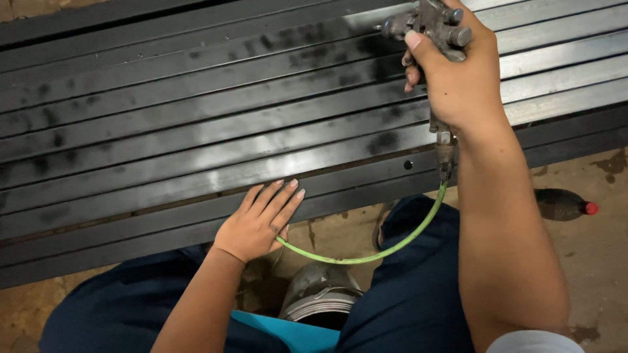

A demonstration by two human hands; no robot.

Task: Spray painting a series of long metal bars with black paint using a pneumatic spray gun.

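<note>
Your right hand (458, 78) is closed around a grey metal spray gun (435, 26), thumb over the top of the body and fingers curled at the trigger side; whether the trigger is pressed cannot be told. The gun sits at the upper right, over the far rows of a bank of square steel tubes (196, 131) laid side by side, nozzle aimed left along them. A green air hose (392, 245) drops from the gun's base and loops down past your knees.

Your left hand (261, 219) lies flat and open, holding nothing, fingers spread on the nearest tubes at the front edge of the stack.

Judgement: the work in hand is coating the tubes with black paint. Coverage is uneven, with dark blotches scattered over greyer, glossy metal, and the right ends of several tubes look bare. The job reads as partway through.

The next pass calls for a steady sweep along each tube's length at a constant stand-off, overlapping the blotched patches. Keep the left hand clear of wet paint and the hose off the coated faces.

Also noted: a dark bottle with a red cap (564, 204) on the floor at right, and a metal can (320, 297) between your legs.
</note>
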